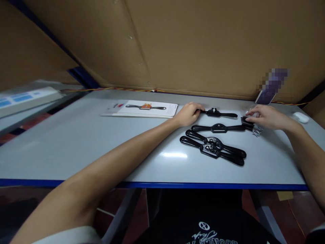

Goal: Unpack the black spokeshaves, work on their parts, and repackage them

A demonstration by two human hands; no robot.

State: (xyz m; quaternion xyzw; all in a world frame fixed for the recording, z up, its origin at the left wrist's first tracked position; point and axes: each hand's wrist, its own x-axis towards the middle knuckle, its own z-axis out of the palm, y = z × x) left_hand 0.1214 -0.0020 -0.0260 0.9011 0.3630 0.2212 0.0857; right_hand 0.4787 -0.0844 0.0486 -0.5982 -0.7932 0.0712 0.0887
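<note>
While L hand (188,114) pinches far spokeshave (213,113), R hand (266,117) arches over blk pcs (247,124), grip unclear

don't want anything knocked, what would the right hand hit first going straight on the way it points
Apart from the dark pieces it seems to touch, the right hand would likely meet the farthest black tool, handle end first; depth is unclear.

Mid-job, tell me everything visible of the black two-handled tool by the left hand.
The glossy black, metal-looking tool with two handles has a wider centre, notched at the far edge, with a pale patch there. It lies crosswise on the grey tabletop with blue edging, beyond three similar black tools. The bare left hand covers its left end; whether it grips is unclear.
</note>
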